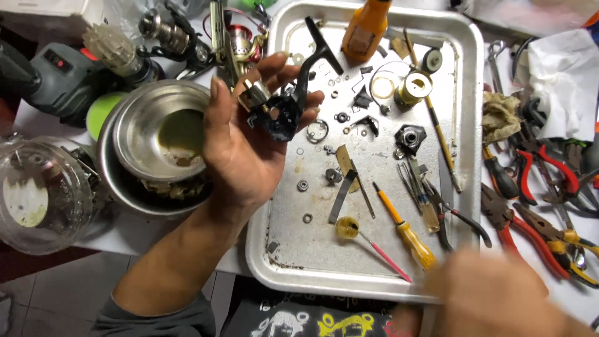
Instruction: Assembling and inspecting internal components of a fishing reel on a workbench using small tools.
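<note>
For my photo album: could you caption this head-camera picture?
Left hand holds a black fishing-reel body over a metal tray of small parts; right hand blurs nearby.

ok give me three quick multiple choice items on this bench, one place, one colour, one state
1. Where does the yellow-handled screwdriver lie?
A in the shallow metal tray
B in the steel bowl
C on the floor

2. What colour is the stemmed reel body?
A white
B black
C green

3. How is the left hand?
A flat on the table
B empty
C palm up, holding the reel body

Answers: 1 A, it rests on the tray floor; 2 B, it looks dark black; 3 C, the fingers curl around it. The right hand is blurred.
</note>
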